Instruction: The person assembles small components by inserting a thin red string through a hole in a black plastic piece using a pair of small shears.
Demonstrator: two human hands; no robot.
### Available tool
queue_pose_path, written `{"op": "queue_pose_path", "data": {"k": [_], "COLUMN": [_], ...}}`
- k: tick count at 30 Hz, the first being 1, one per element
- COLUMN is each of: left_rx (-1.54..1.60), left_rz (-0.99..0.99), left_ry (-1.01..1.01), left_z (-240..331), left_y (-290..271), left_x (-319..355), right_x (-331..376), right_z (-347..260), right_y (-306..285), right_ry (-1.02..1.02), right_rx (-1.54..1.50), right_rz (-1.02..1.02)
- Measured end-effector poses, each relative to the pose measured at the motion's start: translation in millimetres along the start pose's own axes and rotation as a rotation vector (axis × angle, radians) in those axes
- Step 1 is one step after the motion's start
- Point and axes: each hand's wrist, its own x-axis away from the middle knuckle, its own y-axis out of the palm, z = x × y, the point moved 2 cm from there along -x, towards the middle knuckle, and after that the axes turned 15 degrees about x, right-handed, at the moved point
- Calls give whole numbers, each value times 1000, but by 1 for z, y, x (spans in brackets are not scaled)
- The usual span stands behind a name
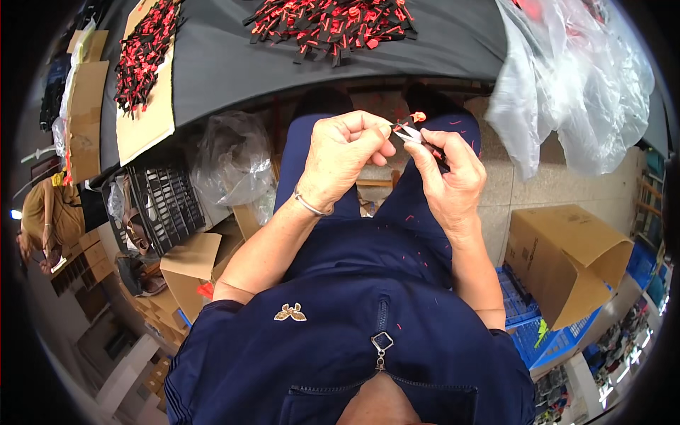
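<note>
My left hand [346,154] is closed, thumb and forefinger pinched at the tip of a small black-and-red piece [418,116]. How much of that piece the fingers cover, I cannot tell. Close beside it, my right hand [455,177] is wrapped around small scissors [409,134]. Their pale blades point left toward the pinched fingertips, and the dark handle is mostly hidden in the palm. Both hands are above my lap, in front of the table edge. Bits of red thread are scattered over my dark blue clothes.
On the black-covered table [212,67] lies a heap of black-and-red pieces [333,28]. More lie on a cardboard sheet [152,124] at left. A clear plastic bag [567,92] hangs over the right edge. Cartons [559,248] and a blue crate [545,340] stand right; a person [53,212] is far left.
</note>
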Motion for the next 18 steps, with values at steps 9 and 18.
{"op": "queue_pose_path", "data": {"k": [9, 18], "left_rx": [-38, -199], "left_rz": [-80, -70], "left_ry": [-43, 81], "left_z": [5, -2], "left_y": [0, -2], "left_x": [-4, -5], "right_x": [-9, -6], "right_z": [3, 9], "right_y": [-5, -7], "right_ry": [-280, 356], "right_rx": [216, -500], "right_rz": [81, -224]}}
